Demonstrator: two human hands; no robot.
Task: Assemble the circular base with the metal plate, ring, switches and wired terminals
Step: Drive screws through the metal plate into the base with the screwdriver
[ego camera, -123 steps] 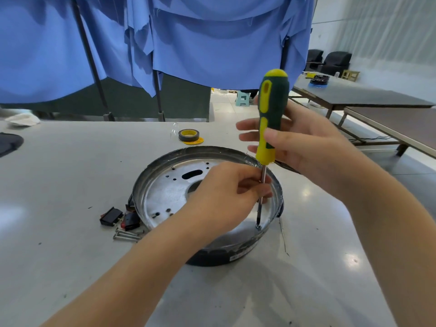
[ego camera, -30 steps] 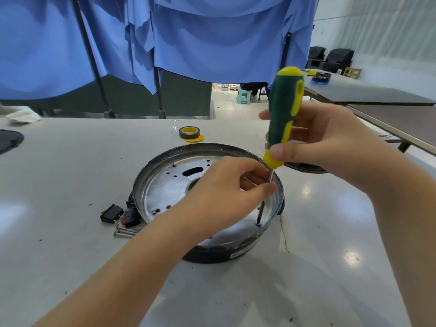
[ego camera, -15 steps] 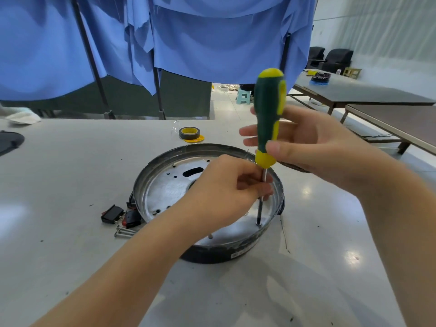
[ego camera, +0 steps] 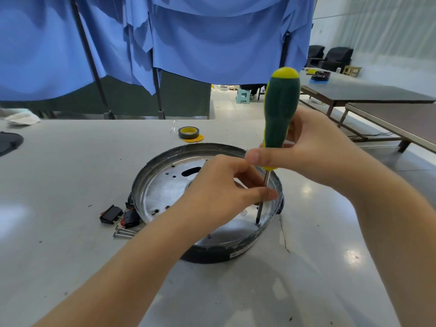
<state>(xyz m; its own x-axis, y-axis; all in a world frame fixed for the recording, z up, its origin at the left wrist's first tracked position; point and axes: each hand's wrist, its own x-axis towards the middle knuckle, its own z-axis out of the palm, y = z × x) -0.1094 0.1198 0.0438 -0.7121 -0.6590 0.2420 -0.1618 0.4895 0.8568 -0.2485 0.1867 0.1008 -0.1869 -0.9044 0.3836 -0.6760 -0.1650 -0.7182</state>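
Driving a screw, your right hand (ego camera: pixel 316 149) grips the screwdriver (ego camera: pixel 280 116) upright while your left hand (ego camera: pixel 221 192) pinches its shaft to keep the tip seated in the metal plate (ego camera: pixel 165 187), near-right inside the round base (ego camera: pixel 212 253) at the surface's (ego camera: pixel 70 173) middle.

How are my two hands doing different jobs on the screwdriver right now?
The right hand grips the screwdriver by its green and yellow handle, high above the circular base; the left hand pinches the bare metal shaft lower down, inside the base's rim. The right hand reaches in from the right side; the left forearm crosses over the base's near rim. Both hold the same upright tool, whose tip sits on the metal plate.
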